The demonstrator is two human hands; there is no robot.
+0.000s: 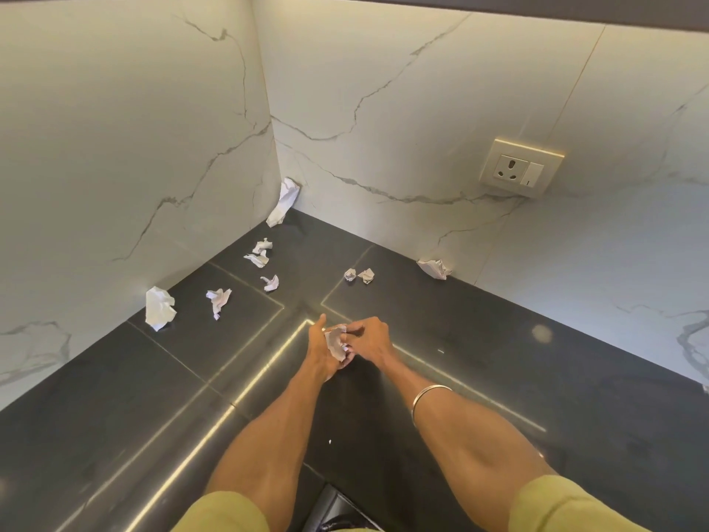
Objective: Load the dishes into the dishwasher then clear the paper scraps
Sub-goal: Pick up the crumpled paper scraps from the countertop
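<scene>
In the middle of the frame we hold a crumpled paper scrap in our left hand, its fingers curled under it, while our right hand pinches its top edge. More paper scraps lie on the dark counter toward the upper left and by the wall. We think they are very light, soft and easy to squash, so we can pinch each one anywhere.

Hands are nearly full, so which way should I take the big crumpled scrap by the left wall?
Pinch the big crumpled scrap at its raised upper folds, coming from its right, counter side: it sits against the left wall, so fingers probably cannot get behind it.
</scene>
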